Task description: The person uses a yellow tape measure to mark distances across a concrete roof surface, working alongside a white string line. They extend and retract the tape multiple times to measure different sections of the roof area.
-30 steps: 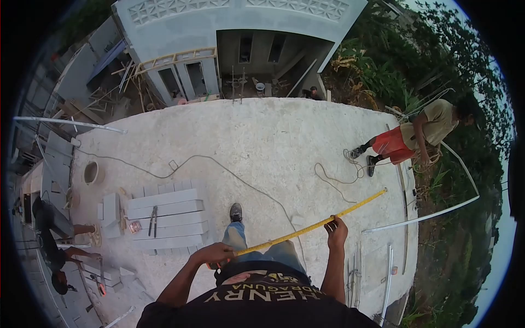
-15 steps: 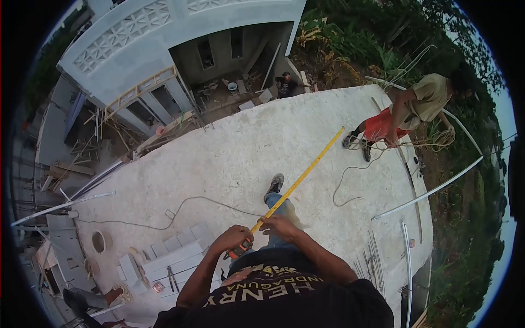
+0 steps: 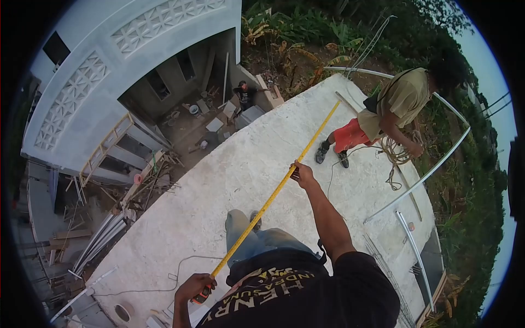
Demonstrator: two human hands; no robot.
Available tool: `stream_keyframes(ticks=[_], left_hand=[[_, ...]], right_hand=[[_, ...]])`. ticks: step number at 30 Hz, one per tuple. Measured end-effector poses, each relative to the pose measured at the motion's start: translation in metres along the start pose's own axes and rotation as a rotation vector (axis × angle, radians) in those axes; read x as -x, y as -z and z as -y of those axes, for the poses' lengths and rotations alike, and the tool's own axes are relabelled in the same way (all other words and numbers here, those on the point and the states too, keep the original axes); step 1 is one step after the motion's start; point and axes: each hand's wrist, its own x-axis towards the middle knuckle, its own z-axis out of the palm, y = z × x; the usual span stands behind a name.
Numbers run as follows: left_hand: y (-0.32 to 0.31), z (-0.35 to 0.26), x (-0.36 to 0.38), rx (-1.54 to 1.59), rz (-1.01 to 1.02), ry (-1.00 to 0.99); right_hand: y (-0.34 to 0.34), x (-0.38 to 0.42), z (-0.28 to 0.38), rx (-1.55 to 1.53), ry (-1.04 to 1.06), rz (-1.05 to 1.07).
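Note:
My left hand (image 3: 191, 287), low in the view, is closed around the orange and black case of a tape measure (image 3: 203, 295). Its yellow blade (image 3: 256, 217) runs out in a long straight line to the upper right and ends near the far edge of the pale slab. Partway along it, my right hand (image 3: 302, 174) reaches forward and pinches the blade between thumb and fingers. Below the blade are my jeans and dark shoes.
A person (image 3: 402, 104) in red shorts handles coiled rope (image 3: 398, 150) at the right. White pipes (image 3: 418, 257) and wire mesh (image 3: 391, 273) lie by the slab (image 3: 180, 229). Another person (image 3: 244, 94) stands below its far edge. A grey cable (image 3: 178, 269) crosses the left.
My hands have spread apart: the right went forward along the blade, the left moved down and left with the case. The view has turned, and the person in red shorts has shifted.

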Motion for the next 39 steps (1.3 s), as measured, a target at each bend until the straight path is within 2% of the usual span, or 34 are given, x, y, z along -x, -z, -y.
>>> stream_keyframes(ticks=[3,7,9,12,17,19,22,26,27,29,32,35,37,38,39], left_hand=[[0.02,-0.045,-0.036,-0.105,-0.043,-0.065],[0.041,-0.157,-0.09,-0.213,-0.114,-0.066],[0.059,-0.196,-0.137,-0.323,-0.092,-0.221],[0.081,-0.27,-0.204,-0.378,-0.063,-0.293],[0.087,-0.402,-0.285,-0.379,-0.025,-0.273],[0.086,-0.439,-0.301,-0.371,-0.02,-0.279],[0.089,-0.49,-0.319,-0.326,0.027,-0.296],[0.102,-0.519,-0.33,-0.289,0.058,-0.231],[0.107,-0.522,-0.333,-0.424,0.06,-0.259],[0.104,-0.543,-0.323,-0.293,0.045,-0.14],[0.099,-0.557,-0.328,-0.246,-0.012,-0.106],[0.083,-0.585,-0.334,-0.341,-0.082,-0.054],[0.063,-0.609,-0.341,-0.204,-0.104,0.073],[0.053,-0.625,-0.344,-0.18,-0.093,0.084],[0.043,-0.639,-0.351,-0.269,-0.112,-0.002]], right_hand=[[-0.016,-0.031,0.015,-0.073,-0.068,0.084],[-0.056,-0.049,0.027,-0.11,-0.155,0.248],[-0.079,-0.049,0.042,-0.083,-0.238,0.322],[-0.1,-0.068,0.064,-0.099,-0.28,0.491],[-0.118,-0.115,0.115,-0.228,-0.287,0.404],[-0.118,-0.144,0.144,-0.231,-0.179,0.258],[-0.108,-0.185,0.189,-0.23,-0.13,0.17],[-0.082,-0.257,0.239,-0.272,-0.106,0.028],[-0.072,-0.281,0.249,-0.288,-0.109,-0.022],[-0.046,-0.332,0.268,-0.285,-0.09,-0.053],[-0.014,-0.393,0.304,-0.278,-0.093,-0.108],[0.026,-0.464,0.339,-0.298,-0.062,-0.126],[0.05,-0.492,0.356,-0.251,-0.084,-0.187],[0.059,-0.506,0.366,-0.256,-0.11,-0.182],[0.066,-0.52,0.38,-0.253,-0.112,-0.181]])
